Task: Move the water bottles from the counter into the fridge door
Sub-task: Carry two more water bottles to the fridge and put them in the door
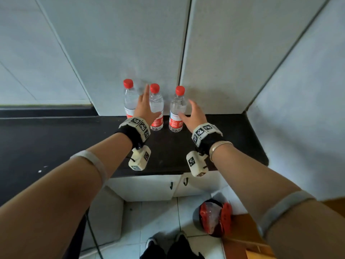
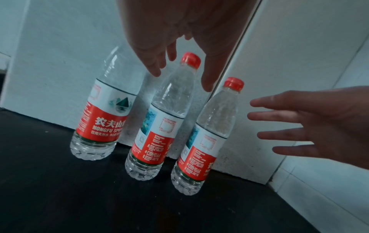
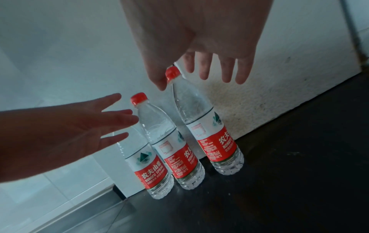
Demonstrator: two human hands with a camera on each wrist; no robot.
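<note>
Both hands reach in with fingers spread, holding nothing: left hand [image 1: 146, 107] before the middle bottle [image 1: 156, 107], right hand [image 1: 192, 116] just right of the right bottle [image 1: 177, 109]. All three bottles, the left bottle [image 1: 129, 99] included, stand on the tabletop [image 1: 74, 146] against the wall; none moved yet, by my reading.

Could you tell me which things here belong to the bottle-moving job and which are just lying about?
Belong to the job:
left bottle
middle bottle
right bottle
black counter
left hand and right hand, both open, holding nothing

Just lying about:
red bag on the floor
cardboard box
</note>
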